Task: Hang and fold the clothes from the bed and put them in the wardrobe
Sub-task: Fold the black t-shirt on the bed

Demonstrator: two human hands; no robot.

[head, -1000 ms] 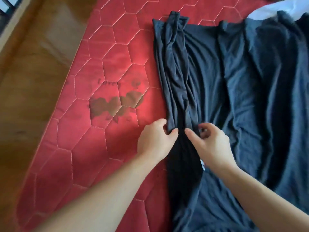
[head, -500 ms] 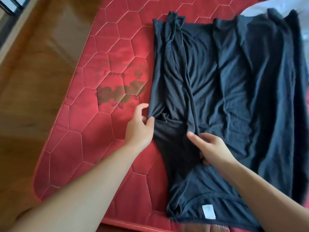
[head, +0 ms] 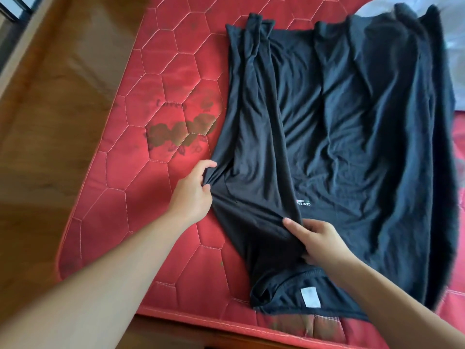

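Your left hand (head: 192, 191) pinches a bunch of the black t-shirt (head: 352, 127) at its left edge, thumb and fingers closed on the fabric. Your right hand (head: 318, 241) lies just to its right and nearer you, fingers curled into the cloth below the folded panel, index finger stretched along the crease.

A second ago both hands met at 1 point over a narrow bunched strip; now they are well apart and the strip has opened into a wider flat panel. That looks like you are spreading the side fold smooth, so the folding is only begun and nothing is ready for the wardrobe, which is not in view.

Beyond your right hand the shirt lies spread and wrinkled on the red quilted mattress (head: 176, 71), its collar and white neck label (head: 310, 297) nearest you, right at the mattress edge. To the left of your left hand there is bare mattress, then the wooden floor (head: 50, 109). Past the shirt's far right corner a white cloth (head: 453, 26) shows.
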